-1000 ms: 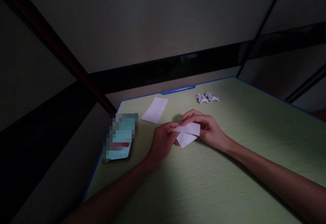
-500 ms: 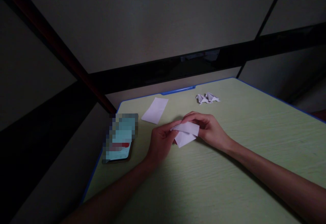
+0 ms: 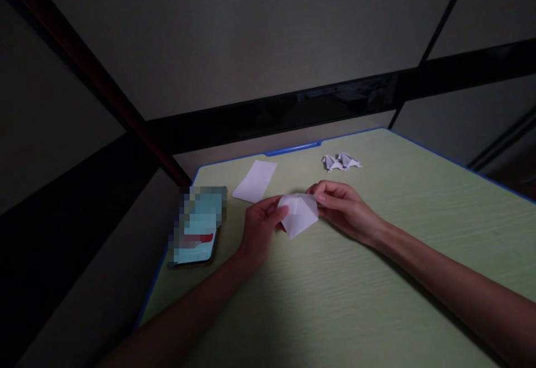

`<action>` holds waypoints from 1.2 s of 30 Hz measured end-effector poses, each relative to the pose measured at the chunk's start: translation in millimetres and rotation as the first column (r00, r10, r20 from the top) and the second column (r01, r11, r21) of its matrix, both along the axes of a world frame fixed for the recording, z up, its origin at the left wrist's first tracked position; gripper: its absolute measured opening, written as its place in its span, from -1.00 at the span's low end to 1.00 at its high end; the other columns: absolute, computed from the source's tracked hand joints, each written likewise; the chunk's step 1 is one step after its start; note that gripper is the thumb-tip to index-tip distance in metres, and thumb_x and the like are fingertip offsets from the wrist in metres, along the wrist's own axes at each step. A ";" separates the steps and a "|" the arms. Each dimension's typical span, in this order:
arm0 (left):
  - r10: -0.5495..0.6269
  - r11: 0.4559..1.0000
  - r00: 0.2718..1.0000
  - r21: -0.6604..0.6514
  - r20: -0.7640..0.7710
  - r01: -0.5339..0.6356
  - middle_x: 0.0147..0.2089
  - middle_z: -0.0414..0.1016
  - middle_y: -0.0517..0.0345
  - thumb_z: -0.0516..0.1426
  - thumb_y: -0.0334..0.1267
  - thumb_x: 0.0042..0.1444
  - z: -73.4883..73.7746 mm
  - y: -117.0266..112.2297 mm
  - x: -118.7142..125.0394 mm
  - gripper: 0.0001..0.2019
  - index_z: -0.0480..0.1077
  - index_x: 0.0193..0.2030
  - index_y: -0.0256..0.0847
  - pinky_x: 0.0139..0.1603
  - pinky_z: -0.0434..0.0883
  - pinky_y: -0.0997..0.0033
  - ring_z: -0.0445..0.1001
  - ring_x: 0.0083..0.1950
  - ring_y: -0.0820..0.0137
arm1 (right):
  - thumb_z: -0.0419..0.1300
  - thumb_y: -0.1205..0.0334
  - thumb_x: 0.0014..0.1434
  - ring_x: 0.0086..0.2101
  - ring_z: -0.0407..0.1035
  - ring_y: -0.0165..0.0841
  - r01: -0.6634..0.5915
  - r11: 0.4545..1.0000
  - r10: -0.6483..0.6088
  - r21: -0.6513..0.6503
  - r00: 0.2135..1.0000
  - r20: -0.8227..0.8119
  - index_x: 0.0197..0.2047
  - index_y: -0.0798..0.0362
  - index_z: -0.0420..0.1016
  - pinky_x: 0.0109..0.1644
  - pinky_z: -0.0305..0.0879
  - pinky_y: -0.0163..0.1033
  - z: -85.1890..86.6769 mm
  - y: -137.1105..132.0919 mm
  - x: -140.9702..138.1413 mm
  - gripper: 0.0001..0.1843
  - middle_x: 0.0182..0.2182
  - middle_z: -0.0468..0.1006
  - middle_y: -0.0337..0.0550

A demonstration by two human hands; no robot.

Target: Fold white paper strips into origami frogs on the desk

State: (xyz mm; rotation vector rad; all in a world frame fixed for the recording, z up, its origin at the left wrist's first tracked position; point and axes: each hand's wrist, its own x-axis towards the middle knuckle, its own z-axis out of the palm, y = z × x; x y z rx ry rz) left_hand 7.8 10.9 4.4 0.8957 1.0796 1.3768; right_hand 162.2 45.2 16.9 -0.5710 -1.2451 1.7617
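Left hand (image 3: 259, 225) and right hand (image 3: 343, 206) pinch a part-folded white paper (image 3: 298, 213); finished paper figures (image 3: 341, 161) lie at 1 o'clock, a flat sheet (image 3: 254, 181) at 11 o'clock unfolded

Paper things on a matt green table (image 3: 355, 278)

The folded paper (image 3: 298, 213) in my left hand (image 3: 258, 227) and right hand (image 3: 344, 209) is thin, white and matt; the flat sheet (image 3: 254, 181) is the same smooth paper; the small folded shapes (image 3: 340, 161) are paper too; the table has fine lines like wood grain; its blue rim (image 3: 293, 148) looks like smooth plastic.
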 end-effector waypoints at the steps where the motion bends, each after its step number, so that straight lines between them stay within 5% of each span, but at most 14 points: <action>1: -0.010 1.000 1.000 0.002 0.002 0.010 -0.56 0.42 0.18 0.20 -0.35 -0.28 0.0 -0.2 0.0 -0.80 0.43 -0.41 -0.35 -0.56 0.21 0.57 0.28 -0.56 0.55 | 0.22 0.26 -0.13 -0.53 0.17 -0.54 -0.009 1.000 0.008 0.002 1.000 0.004 -0.60 0.11 0.33 -0.48 0.07 -0.39 0.3 -0.2 -0.5 -0.85 -0.57 0.32 -0.28; 10: -0.120 0.990 0.992 0.067 -0.026 0.122 -0.63 0.41 0.25 0.20 -0.41 -0.31 -0.8 -2.5 3.2 -0.79 0.45 -0.41 -0.31 -0.59 0.18 0.61 0.28 -0.60 0.58 | 0.29 0.34 -0.23 -0.65 0.08 -0.61 -0.037 0.999 0.034 0.019 0.989 0.145 -0.60 0.12 0.18 -0.61 -0.09 -0.44 -5.7 -3.7 -5.9 -0.71 -0.69 0.24 -0.39; 26: -0.103 0.991 0.992 0.091 0.073 0.096 -0.50 0.49 0.22 0.21 -0.45 -0.36 -3.8 -1.2 0.8 -0.80 0.48 -0.46 -0.23 -0.49 0.23 0.59 0.33 -0.51 0.55 | 0.18 0.41 -0.15 -0.66 0.15 -0.61 -0.079 0.987 0.093 -0.141 0.991 0.097 -0.53 0.20 0.39 -0.59 0.01 -0.43 -0.1 -3.4 -3.4 -0.97 -0.67 0.33 -0.29; 36: -0.138 0.982 0.990 0.122 -0.041 0.142 -0.51 0.50 0.19 0.19 -0.42 -0.29 -1.8 -3.0 1.6 -0.78 0.49 -0.39 -0.22 -0.50 0.24 0.58 0.35 -0.50 0.53 | 0.18 0.34 -0.17 -0.67 0.13 -0.58 -0.043 0.993 0.059 -0.111 0.989 0.137 -0.57 0.20 0.37 -0.58 -0.02 -0.39 -3.9 -1.4 -4.4 -0.91 -0.70 0.32 -0.29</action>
